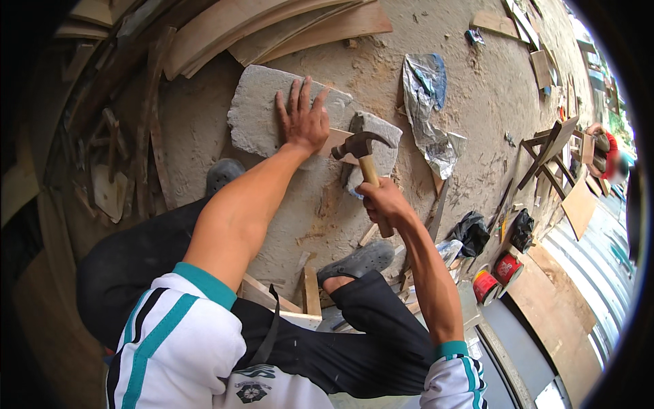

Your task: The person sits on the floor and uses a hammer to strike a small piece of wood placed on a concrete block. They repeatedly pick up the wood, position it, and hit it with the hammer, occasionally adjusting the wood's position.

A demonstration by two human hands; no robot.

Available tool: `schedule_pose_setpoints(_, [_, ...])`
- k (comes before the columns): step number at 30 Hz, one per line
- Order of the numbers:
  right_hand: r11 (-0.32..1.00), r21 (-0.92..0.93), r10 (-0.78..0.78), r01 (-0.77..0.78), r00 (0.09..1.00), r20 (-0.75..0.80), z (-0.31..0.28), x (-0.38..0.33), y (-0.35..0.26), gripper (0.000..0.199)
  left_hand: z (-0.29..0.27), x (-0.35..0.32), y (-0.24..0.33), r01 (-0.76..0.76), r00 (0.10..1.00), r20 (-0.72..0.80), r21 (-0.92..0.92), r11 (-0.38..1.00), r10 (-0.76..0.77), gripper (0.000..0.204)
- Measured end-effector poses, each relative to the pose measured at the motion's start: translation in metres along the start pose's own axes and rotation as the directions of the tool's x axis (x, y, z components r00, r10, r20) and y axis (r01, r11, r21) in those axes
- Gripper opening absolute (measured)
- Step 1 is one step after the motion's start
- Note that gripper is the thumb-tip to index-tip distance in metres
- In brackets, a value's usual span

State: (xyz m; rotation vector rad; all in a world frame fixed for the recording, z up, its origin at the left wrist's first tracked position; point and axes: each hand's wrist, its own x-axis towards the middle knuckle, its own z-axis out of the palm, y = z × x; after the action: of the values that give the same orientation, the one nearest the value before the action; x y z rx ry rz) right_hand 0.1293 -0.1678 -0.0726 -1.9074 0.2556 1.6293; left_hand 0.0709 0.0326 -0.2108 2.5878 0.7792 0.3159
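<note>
My left hand [304,121] presses down with its fingers spread flat over a big rough concrete block [253,109]. A light wooden strip [334,141] runs out from beneath that hand toward a smaller concrete block [385,135] at the right. My right hand [387,202] is closed round the wooden handle of a claw hammer [368,168]. The hammer's dark metal head is over the end of the strip, beside the smaller block; whether it touches the wood I cannot tell. The part of the strip under my palm is hidden.
Curved boards [320,31] lie at the far side, scrap wood [112,157] at the left. A crumpled silver sheet [429,112] is right of the blocks. Red cans [507,268] and black bags [471,233] stand lower right. Another person [606,153] is by a wooden stand [555,150].
</note>
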Motion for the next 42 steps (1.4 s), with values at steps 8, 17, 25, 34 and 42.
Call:
schedule_pose_setpoints(8, [0.993, -0.008, -0.121, 0.120, 0.985, -0.126, 0.027, -0.005, 0.013, 0.024, -0.001, 0.000, 0.000, -0.001, 1.000, -0.031, -0.024, 1.000, 0.000, 0.051])
schedule_pose_setpoints(17, [0.840, -0.039, -0.466, 0.541, 0.684, -0.561, 0.073, -0.023, 0.044, 0.027, 0.001, 0.000, -0.003, 0.007, 0.999, -0.046, 0.013, 1.000, -0.006, 0.050])
schedule_pose_setpoints(25, [0.689, -0.444, -0.723, 0.573, 0.502, -0.474, 0.108, 0.023, 0.105, 0.012, -0.003, 0.001, 0.000, 0.007, 1.000, -0.028, 0.017, 1.000, -0.006, 0.051])
schedule_pose_setpoints(34, [0.738, -0.383, -0.657, 0.556, 0.460, -0.597, 0.121, 0.038, 0.083, 0.021, -0.002, 0.001, -0.001, 0.001, 1.000, -0.030, 0.001, 1.000, -0.001, 0.050])
schedule_pose_setpoints(42, [0.818, -0.371, -0.560, 0.440, 0.459, -0.689, 0.132, 0.053, 0.099, 0.030, -0.005, 0.002, 0.004, -0.010, 1.000, -0.020, 0.015, 1.000, 0.010, 0.051])
